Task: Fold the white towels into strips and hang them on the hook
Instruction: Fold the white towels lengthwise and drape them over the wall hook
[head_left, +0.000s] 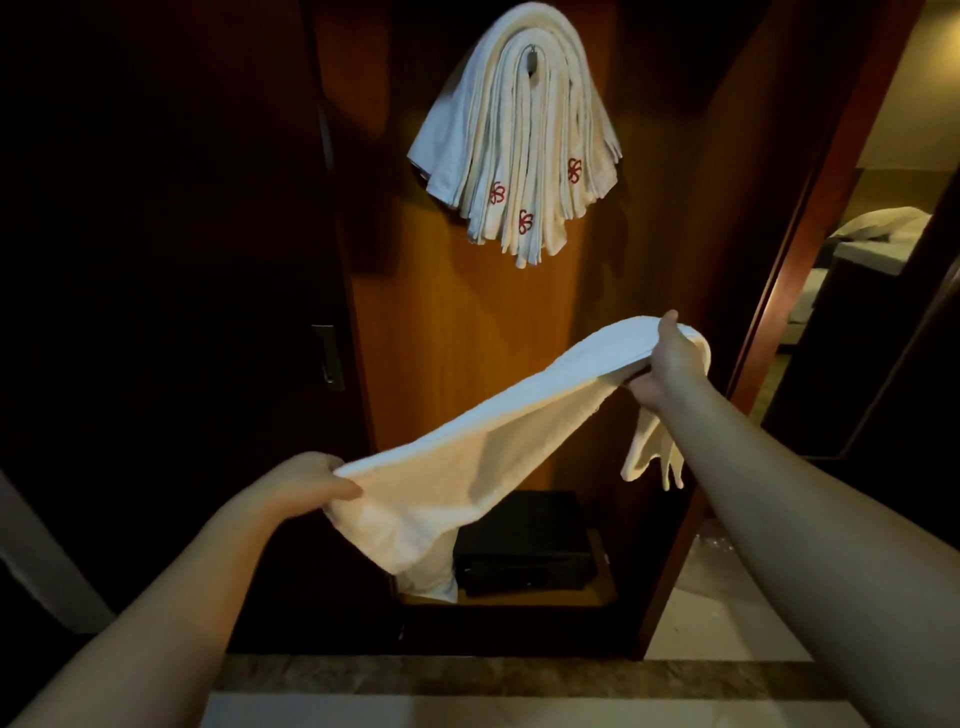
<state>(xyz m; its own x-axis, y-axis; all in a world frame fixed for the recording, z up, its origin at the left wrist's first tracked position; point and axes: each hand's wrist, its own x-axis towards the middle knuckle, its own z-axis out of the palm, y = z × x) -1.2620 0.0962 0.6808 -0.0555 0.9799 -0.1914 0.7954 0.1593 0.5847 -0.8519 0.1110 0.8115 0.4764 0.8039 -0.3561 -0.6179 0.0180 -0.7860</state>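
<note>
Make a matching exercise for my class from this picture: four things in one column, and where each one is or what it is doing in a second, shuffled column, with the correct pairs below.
Things
1. left hand
2. right hand
3. folded towels
4. black box

Places or states
A. draped over the hook on the wooden panel
B. grips the higher end of the white towel
C. sits on the low shelf at the bottom
D. grips the lower end of the white towel

Pairs: 1-D, 2-B, 3-A, 4-C
</note>
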